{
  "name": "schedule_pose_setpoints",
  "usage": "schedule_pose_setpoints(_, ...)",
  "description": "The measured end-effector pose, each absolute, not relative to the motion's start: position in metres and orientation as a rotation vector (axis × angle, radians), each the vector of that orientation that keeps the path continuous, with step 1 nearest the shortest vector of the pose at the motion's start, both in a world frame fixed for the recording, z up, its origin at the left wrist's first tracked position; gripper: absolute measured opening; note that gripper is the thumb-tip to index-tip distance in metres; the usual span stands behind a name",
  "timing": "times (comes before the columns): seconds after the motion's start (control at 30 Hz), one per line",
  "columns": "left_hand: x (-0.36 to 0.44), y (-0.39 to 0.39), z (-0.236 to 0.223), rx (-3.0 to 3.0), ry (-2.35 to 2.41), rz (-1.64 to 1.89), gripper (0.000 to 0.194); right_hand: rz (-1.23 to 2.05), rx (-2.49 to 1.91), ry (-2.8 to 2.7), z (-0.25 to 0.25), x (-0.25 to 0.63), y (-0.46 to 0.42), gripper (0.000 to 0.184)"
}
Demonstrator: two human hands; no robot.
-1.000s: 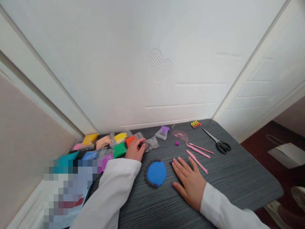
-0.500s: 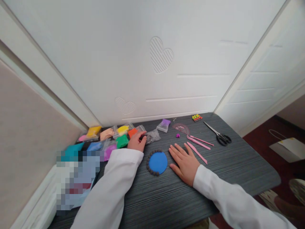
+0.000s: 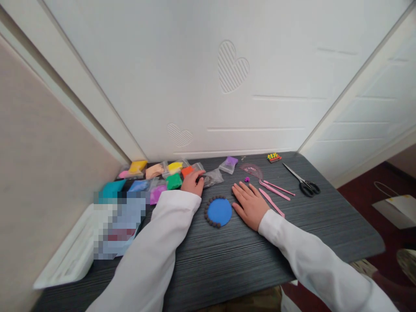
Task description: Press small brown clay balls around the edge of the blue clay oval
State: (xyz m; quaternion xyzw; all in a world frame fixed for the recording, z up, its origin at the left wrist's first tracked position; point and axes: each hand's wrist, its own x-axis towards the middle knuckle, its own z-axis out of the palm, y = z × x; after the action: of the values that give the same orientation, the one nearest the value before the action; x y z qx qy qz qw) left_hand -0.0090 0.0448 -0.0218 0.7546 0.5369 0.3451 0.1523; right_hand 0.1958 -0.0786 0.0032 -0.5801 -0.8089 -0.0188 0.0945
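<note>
A flat blue clay disc (image 3: 219,212) lies on the dark table, with small dark grey balls (image 3: 207,211) set side by side along its left, top and lower edge. Its right edge is bare blue. Behind it, my left hand (image 3: 193,183) rests beside a crumpled clear bag (image 3: 213,177), fingers loosely bent and thumb apart; nothing shows in its grasp. My right hand (image 3: 250,205) lies flat and open on the table just right of the disc. A small purple clay lump (image 3: 247,179) sits beyond its fingertips.
Bags of coloured clay, including a green one (image 3: 174,181), crowd the left. A white tray (image 3: 69,255) stands at far left. Pink modelling tools (image 3: 272,203), a clear protractor (image 3: 251,170), black-handled scissors (image 3: 307,187) and a small multicoloured piece (image 3: 274,157) lie right. A white panel (image 3: 182,86) rises behind.
The view has shifted, so the table items sit a little further right and higher. My left hand stays by the clear bag, fingers slightly moved. My right hand remains flat beside the disc.
</note>
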Motion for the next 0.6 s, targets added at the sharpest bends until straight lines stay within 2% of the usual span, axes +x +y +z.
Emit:
schedule_pose_setpoints(0.2,-0.006,0.044,-0.021,2.140,1.548,1.015,0.031,-0.021,-1.698,-2.451,0.004,0.198,-0.108,0.049)
schedule_pose_setpoints(0.47,-0.006,0.040,-0.018,2.114,1.543,1.016,0.030,-0.073,-1.729,-2.401,0.005,0.195,-0.072,0.045)
schedule_pose_setpoints(0.6,-0.006,0.041,-0.019,2.093,1.552,1.037,0.029,-0.094,-1.698,-2.406,0.005,0.195,-0.083,0.044)
